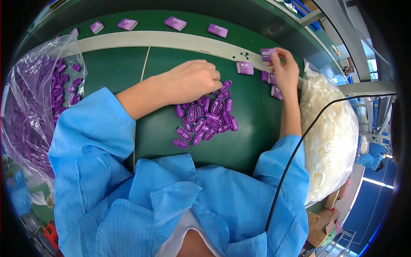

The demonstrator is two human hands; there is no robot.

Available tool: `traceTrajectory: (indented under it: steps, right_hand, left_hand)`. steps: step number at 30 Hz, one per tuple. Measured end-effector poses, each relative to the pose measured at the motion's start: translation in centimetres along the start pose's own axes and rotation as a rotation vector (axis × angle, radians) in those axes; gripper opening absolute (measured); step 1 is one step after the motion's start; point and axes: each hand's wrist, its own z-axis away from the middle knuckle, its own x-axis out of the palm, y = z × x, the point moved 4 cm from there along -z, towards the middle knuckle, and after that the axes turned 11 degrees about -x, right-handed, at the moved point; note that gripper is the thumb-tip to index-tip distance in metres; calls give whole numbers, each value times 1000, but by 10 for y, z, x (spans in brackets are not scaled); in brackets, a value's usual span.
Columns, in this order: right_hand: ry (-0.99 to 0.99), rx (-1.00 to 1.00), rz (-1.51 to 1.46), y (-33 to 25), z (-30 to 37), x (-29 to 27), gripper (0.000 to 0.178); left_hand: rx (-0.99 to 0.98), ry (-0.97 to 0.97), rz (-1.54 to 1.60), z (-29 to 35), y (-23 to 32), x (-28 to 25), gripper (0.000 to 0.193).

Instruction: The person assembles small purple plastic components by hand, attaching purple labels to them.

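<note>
My right hand (286, 68) pinches a small purple case with white lettering (268, 54) at the far right, above the pale rail. Below that hand are a few more such purple pieces, one of them (276, 92) partly covered by it. Just left of it lies a single lettered case (245, 67) at the rail's edge. My left hand (199, 79) is closed, knuckles up, at the back edge of a pile of small purple oval plastic parts (209, 122). Its fingertips are hidden, so what they hold cannot be seen.
Beyond the pale rail (128, 39), several lettered purple cases (175, 23) sit spaced along a green strip. A clear bag of purple parts (30, 107) stands at the left. A bag of cream-white pieces (327, 137) stands at the right, with a black cable (295, 154) passing before it.
</note>
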Motion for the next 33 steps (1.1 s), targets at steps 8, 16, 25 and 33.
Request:
traceTrajectory:
  steps: [8,16,25,33]
  right_hand:
    - [-227,328,-1062,-62,49,72,29]
    - [-162,217,-847,-72,57,83,29]
    - [-259,200,-861,-79,61,83,28]
    - [-197,140,-788,-84,65,83,27]
  left_hand:
    - [-653,149,776,18,-41,-6,28]
    - [-719,293,1247,22,-39,4,26]
    - [-750,203,1147,29,-37,-4,27]
    - [-547,423,354,31,-3,-17,21]
